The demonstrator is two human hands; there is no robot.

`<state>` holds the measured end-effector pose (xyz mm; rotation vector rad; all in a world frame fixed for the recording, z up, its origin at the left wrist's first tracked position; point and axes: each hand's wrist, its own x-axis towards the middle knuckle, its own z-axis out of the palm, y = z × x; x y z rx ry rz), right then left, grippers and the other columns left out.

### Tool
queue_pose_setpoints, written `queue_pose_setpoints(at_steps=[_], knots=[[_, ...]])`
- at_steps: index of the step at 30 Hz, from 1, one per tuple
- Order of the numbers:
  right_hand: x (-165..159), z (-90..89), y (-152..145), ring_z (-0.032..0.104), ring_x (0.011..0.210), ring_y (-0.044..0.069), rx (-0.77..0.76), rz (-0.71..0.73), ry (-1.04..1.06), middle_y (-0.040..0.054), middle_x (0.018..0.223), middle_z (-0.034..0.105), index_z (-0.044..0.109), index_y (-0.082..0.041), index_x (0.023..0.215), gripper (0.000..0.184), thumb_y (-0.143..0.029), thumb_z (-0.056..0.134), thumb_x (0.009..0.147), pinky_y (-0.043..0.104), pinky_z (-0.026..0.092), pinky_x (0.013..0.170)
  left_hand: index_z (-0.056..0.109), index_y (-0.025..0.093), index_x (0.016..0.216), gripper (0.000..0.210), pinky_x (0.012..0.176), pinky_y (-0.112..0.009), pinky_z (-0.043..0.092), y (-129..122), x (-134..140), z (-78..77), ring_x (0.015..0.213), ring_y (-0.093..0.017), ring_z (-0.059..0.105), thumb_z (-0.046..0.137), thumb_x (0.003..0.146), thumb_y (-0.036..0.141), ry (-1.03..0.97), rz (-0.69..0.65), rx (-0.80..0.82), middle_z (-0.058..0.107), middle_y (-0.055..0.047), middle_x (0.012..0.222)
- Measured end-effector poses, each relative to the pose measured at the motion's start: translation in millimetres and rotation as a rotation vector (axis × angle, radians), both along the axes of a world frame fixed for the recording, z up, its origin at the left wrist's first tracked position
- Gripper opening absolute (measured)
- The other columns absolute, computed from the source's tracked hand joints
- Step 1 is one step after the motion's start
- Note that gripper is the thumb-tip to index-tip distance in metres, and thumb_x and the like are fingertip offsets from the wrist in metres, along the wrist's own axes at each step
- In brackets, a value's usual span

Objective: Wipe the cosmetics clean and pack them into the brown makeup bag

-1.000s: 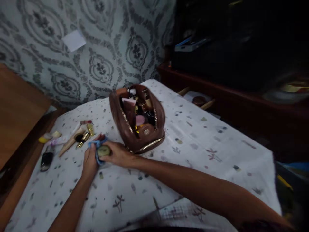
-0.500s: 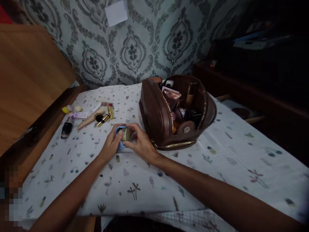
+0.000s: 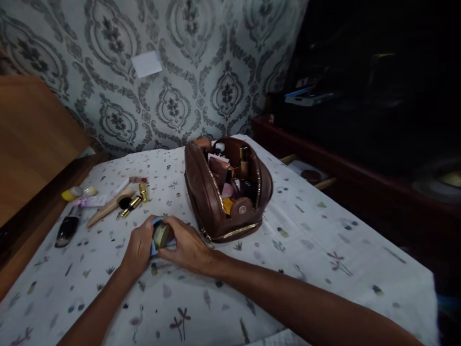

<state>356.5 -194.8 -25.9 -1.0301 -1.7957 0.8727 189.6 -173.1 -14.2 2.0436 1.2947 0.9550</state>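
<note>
My left hand (image 3: 138,246) is closed on a folded light-blue cloth (image 3: 153,251), which lies against a small round pale-green jar (image 3: 162,235). My right hand (image 3: 189,249) grips the same jar from the other side, thumb below and fingers above. Part of the jar is hidden by the fingers and cloth. Just beyond my right hand stands an unzipped brown makeup bag (image 3: 201,204), filled with cosmetics. A gold-topped bottle (image 3: 244,163) and a pink compact-like item (image 3: 219,166) show inside it.
To the left lie a dark glass bottle (image 3: 67,228), a makeup brush (image 3: 108,209), a black-and-gold lipstick (image 3: 131,205), a gold tube (image 3: 143,192) and a yellow-lidded container (image 3: 72,193). A wooden panel (image 3: 39,139) borders the left; dark furniture stands right.
My view has turned right, so the bag, cosmetics and hands appear further left and lower. The jar has tilted, showing more of its round face. Both hands still hold on.
</note>
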Motion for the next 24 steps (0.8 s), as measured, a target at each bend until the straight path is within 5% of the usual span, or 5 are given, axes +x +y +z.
queue_pose_setpoints(at_steps=[9, 17, 24], knots=[[4, 4.5, -1, 0.065, 0.085, 0.022, -0.14, 0.005, -0.054, 0.0031, 0.099, 0.066, 0.049, -0.022, 0.123, 0.061, -0.036, 0.077, 0.072, 0.032, 0.05, 0.076, 0.067, 0.017, 0.092, 0.051, 0.053, -0.027, 0.045, 0, -7, 4.3, 0.055, -0.018, 0.059, 0.028, 0.101, 0.049, 0.216, 0.031, 0.102, 0.064, -0.003, 0.061], [2, -4.8, 4, 0.06, 0.12, 0.027, -0.11, -0.007, -0.038, 0.0099, 0.126, 0.062, 0.049, -0.022, 0.134, 0.065, -0.03, 0.072, 0.074, 0.039, 0.047, 0.102, 0.063, 0.022, 0.071, 0.036, 0.049, -0.024, 0.042, 4, -6, 2.3, 0.048, -0.016, 0.058, 0.041, 0.091, 0.042, 0.35, 0.108, 0.264, 0.062, 0.0, 0.055], [3, -12.3, 7, 0.063, 0.105, 0.023, -0.025, 0.014, -0.025, 0.0062, 0.114, 0.063, 0.052, -0.023, 0.126, 0.062, -0.032, 0.076, 0.07, 0.034, 0.05, 0.094, 0.056, 0.02, 0.06, 0.036, 0.044, -0.019, 0.035, -1, -5, 8.6, 0.04, -0.009, 0.041, 0.049, 0.089, 0.04, 0.296, 0.111, 0.38, 0.044, 0.006, 0.045]])
